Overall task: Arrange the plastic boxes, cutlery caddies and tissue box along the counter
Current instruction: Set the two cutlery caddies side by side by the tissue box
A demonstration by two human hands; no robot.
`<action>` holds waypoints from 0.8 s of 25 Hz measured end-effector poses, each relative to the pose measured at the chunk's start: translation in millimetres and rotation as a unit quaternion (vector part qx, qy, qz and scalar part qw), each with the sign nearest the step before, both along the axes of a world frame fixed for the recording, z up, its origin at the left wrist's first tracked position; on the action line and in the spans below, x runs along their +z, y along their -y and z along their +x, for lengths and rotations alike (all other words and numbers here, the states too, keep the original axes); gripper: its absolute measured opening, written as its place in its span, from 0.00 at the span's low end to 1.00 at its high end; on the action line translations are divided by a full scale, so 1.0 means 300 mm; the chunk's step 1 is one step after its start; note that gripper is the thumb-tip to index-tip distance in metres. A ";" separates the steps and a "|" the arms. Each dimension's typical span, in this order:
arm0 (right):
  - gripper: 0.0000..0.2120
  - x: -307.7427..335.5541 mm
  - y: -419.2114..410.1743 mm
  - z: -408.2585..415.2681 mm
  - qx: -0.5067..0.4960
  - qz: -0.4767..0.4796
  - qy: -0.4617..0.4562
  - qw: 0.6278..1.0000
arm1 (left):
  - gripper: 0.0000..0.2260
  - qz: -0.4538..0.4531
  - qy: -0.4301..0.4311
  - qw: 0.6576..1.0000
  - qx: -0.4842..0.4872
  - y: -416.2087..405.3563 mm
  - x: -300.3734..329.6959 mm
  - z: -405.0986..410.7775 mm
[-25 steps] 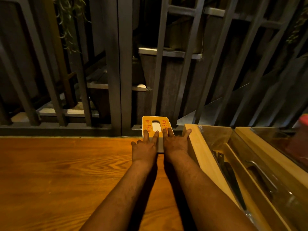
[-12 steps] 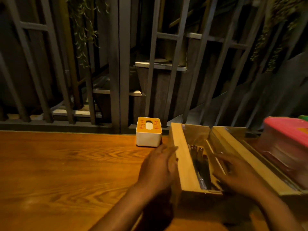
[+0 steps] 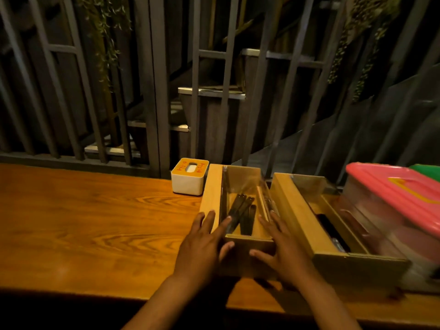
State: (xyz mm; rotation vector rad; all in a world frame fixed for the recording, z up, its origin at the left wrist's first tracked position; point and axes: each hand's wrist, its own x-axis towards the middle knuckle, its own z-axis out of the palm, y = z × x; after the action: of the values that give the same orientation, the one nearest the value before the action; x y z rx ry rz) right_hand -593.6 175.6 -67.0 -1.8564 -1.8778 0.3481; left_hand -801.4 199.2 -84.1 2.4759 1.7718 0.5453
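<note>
A white tissue box [image 3: 188, 179] with an orange top stands at the counter's back edge. Right beside it lies a wooden cutlery caddy [image 3: 212, 189] holding dark-handled cutlery. My left hand [image 3: 204, 244] grips the caddy's near left corner, fingers over its rim. My right hand [image 3: 283, 248] holds the near right corner, thumb on the front wall. A second wooden cutlery caddy [image 3: 294, 210] lies to the right, angled away from the first. Further right sits a clear plastic box with a pink lid [image 3: 390, 194], and a green lid [image 3: 426, 171] shows behind it.
The wooden counter [image 3: 83, 222] stretches bare to the left of the tissue box. Dark metal bars [image 3: 154, 91] rise directly behind the counter's back edge. The counter's front edge runs just below my wrists.
My hands left the tissue box, which now stands alone at the back. They moved right and closed on the near end of the left caddy, which now lies next to the tissue box.
</note>
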 end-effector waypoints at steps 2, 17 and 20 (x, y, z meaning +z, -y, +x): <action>0.41 0.002 -0.048 0.011 0.004 -0.005 0.030 1.000 | 0.27 0.007 -0.010 1.000 0.016 -0.039 -0.005 0.017; 0.43 -0.010 -0.385 0.040 0.005 0.007 0.043 0.999 | 0.27 0.013 -0.024 0.999 0.019 -0.356 0.003 0.048; 0.43 -0.027 -0.399 0.039 -0.002 0.010 0.053 0.999 | 0.27 0.033 -0.026 0.999 0.018 -0.381 -0.014 0.040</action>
State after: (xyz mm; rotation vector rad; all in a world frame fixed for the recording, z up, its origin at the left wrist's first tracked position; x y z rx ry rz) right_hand -581.8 295.4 -75.0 -1.8982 -1.9400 0.2341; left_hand -789.5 313.5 -88.2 2.5287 1.8499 0.5540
